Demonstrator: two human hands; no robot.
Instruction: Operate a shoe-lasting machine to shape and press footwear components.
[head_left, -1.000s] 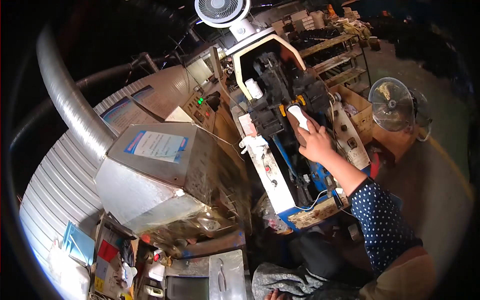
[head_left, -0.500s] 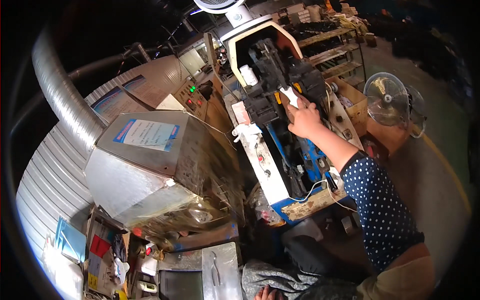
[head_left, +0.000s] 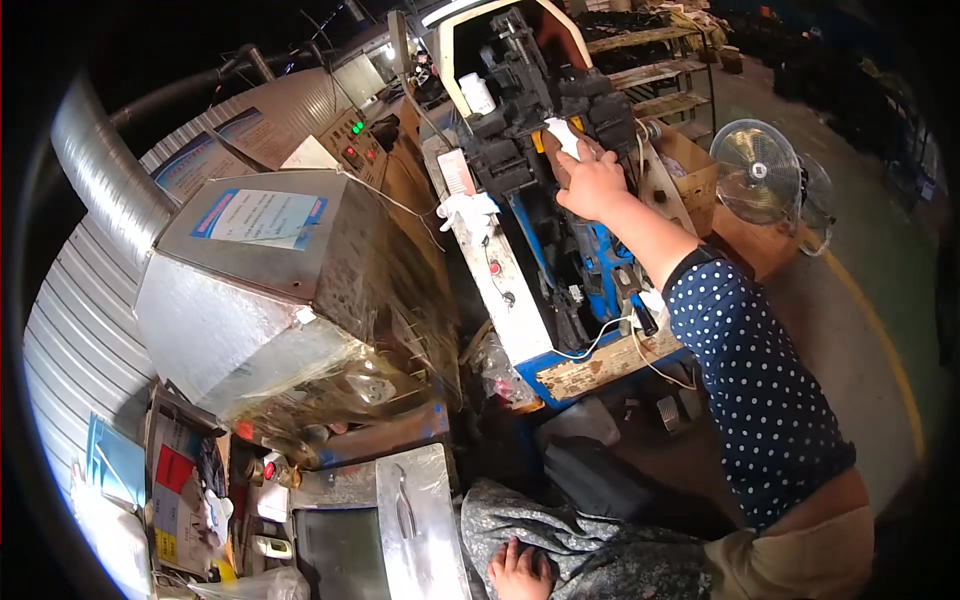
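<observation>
Right hand [head_left: 590, 183] is up at the head of the tall black and blue machine [head_left: 545, 160] now, fingers closed around a small white, flat piece [head_left: 562, 134] whose upper end pokes out above the knuckles and sits right against the black blocks at the machine's top. A second ago that same hand was lower in the view and the white piece stood out clear of the black parts; since then the piece has closed in on them, so by my reading the work has gone from carrying to placing, though whether the piece is seated or only touching I cannot tell from here. The arm in the dark blue sleeve with white dots [head_left: 755, 380] stretches long across the frame to get there. Left hand [head_left: 520, 572] is down at the bottom edge, resting flat with fingers spread on grey patterned cloth [head_left: 590, 555] over the lap, holding nothing, much as it lay before. Off to the left a box-shaped sheet-metal housing with a blue-bordered label [head_left: 250, 260] and a ribbed silver duct [head_left: 100, 180] fill the view, bigger than a moment ago as the head has swung round. A round wire-guarded floor fan [head_left: 755, 172] stands just beyond the reaching arm.
</observation>
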